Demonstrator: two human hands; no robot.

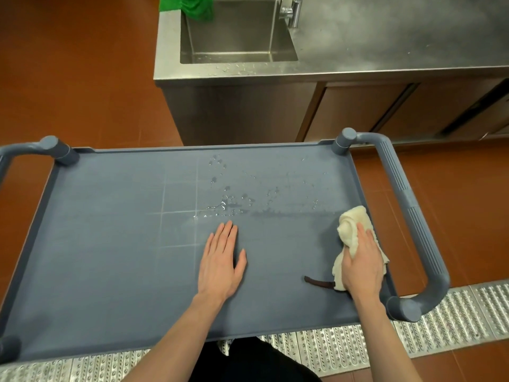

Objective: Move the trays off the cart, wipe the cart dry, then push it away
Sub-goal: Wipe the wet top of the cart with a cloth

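Observation:
A blue-grey plastic cart fills the lower half of the head view, its flat top bare of trays. Water droplets lie scattered over the far middle and right of the top. My left hand rests flat on the top near the middle, fingers together, holding nothing. My right hand presses a cream cloth onto the top by the right edge. A dark strap-like tail sticks out from under the cloth to the left.
The cart has a curved handle on the right and another on the left. Behind it stands a steel counter with a sink, a tap and a green cloth. A metal floor grate runs under me.

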